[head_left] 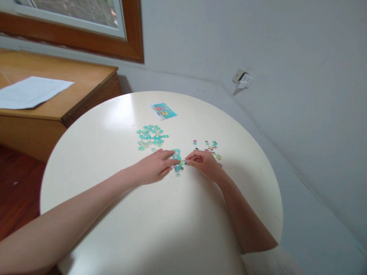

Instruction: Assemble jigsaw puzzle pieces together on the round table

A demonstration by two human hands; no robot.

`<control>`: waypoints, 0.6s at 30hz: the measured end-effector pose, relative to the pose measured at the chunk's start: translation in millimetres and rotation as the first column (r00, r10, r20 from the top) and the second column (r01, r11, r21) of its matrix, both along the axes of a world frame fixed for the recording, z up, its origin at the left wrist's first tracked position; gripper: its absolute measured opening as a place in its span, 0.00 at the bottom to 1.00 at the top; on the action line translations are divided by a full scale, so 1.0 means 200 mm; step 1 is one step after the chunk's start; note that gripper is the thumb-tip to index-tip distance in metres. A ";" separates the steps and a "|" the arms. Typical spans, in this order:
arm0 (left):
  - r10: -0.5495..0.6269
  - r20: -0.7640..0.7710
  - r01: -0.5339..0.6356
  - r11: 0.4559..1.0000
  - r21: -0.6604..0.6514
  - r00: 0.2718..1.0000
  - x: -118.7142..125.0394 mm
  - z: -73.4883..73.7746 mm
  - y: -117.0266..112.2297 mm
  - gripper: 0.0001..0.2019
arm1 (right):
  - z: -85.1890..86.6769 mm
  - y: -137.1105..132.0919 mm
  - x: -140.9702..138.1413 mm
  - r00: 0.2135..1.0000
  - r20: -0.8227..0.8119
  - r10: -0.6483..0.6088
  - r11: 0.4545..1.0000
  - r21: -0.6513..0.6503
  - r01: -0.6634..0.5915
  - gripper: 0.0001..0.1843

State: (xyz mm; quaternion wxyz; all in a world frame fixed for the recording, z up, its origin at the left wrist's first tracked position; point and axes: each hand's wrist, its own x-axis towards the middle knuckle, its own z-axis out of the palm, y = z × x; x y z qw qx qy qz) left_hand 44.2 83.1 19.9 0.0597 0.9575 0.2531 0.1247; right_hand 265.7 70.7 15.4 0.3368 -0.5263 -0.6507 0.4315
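Note:
A partly joined jigsaw puzzle [177, 156], teal with white figures, lies on the white round table [160, 229]. My left hand [156, 166] rests from the left with its fingers stretched onto the joined pieces. At the puzzle's right edge my right hand [205, 162] pinches a small puzzle piece [185, 163] between thumb and forefinger; the print on it is too small to make out. Loose teal pieces [151, 135] lie in a cluster beyond my left hand. Several multicoloured pieces [214, 145] are scattered behind my right hand, some partly hidden by it.
A picture card [164, 111] in teal, pink and yellow lies near the table's far side. On the left, a wooden ledge [94, 82] with white paper [34, 91] stands beside the table. A socket with a plug [242, 79] is on the wall behind.

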 end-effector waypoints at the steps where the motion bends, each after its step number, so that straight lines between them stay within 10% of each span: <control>1: 0.003 0.001 -0.003 1.000 0.005 1.000 0.00 0.00 0.00 0.18 | -0.01 0.01 0.00 0.999 0.011 -0.033 0.999 0.025 0.032 0.09; 18: 0.010 -0.015 -0.009 0.999 0.040 1.000 0.00 0.01 -0.01 0.18 | -0.01 0.01 0.01 0.945 0.235 -0.227 0.942 0.300 0.152 0.04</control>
